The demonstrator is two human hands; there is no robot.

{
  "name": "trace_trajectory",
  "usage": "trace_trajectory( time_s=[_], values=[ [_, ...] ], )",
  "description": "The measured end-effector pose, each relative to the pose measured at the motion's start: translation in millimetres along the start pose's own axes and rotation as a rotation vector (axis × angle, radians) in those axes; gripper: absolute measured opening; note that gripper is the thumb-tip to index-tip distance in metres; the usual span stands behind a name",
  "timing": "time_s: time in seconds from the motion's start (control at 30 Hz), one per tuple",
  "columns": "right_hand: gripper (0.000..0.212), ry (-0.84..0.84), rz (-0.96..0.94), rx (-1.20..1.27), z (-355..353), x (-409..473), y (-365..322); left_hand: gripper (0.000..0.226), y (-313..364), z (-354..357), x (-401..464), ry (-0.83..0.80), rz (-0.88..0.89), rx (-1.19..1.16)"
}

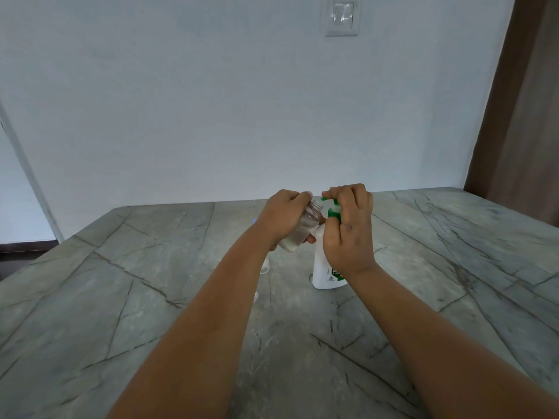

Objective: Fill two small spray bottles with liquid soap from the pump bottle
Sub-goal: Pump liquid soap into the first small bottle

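The left hand (282,217) grips a tilted spray bottle (298,231), mouth at the nozzle; right hand (348,228) fingers curl over the pump (332,207).

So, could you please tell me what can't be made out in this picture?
- Head view: the pump head is mostly covered by the right hand.
- The small bottle is partly wrapped by the left hand; its soap level is unclear.
- Clear items behind the left forearm are too hidden to identify.
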State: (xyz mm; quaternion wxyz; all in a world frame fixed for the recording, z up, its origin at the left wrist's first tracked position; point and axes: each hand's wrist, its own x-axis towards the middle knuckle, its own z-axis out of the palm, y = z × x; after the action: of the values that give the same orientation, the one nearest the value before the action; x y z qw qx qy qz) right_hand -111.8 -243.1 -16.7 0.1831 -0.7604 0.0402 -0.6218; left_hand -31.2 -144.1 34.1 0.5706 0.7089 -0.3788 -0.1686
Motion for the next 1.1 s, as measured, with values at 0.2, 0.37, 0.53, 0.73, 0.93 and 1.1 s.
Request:
trace_trajectory(
  time_s=[0.2,0.37,0.53,0.73,0.93,1.1],
  values=[
    [0.032,0.019,-0.022,0.004,1,2,1,0.039,-2,0,3,0.006,0.001,0.022],
    [0.031,0.023,-0.011,0.009,1,1,2,0.041,-3,0,4,0.007,0.001,0.043],
    [0.038,0.015,-0.001,0.006,0,1,-1,0.043,-3,-1,5,0.011,-0.008,0.043],
    [0.034,0.029,-0.005,0.017,1,3,-1,0.041,-3,0,4,0.014,-0.009,0.035],
    [0.033,0.021,-0.016,0.004,0,1,0,0.044,-5,0,7,0.014,-0.007,0.045],
    [0.036,0.039,0.006,0.031,1,3,0,0.045,-8,0,11,0.023,0.007,0.076]
  ],
)
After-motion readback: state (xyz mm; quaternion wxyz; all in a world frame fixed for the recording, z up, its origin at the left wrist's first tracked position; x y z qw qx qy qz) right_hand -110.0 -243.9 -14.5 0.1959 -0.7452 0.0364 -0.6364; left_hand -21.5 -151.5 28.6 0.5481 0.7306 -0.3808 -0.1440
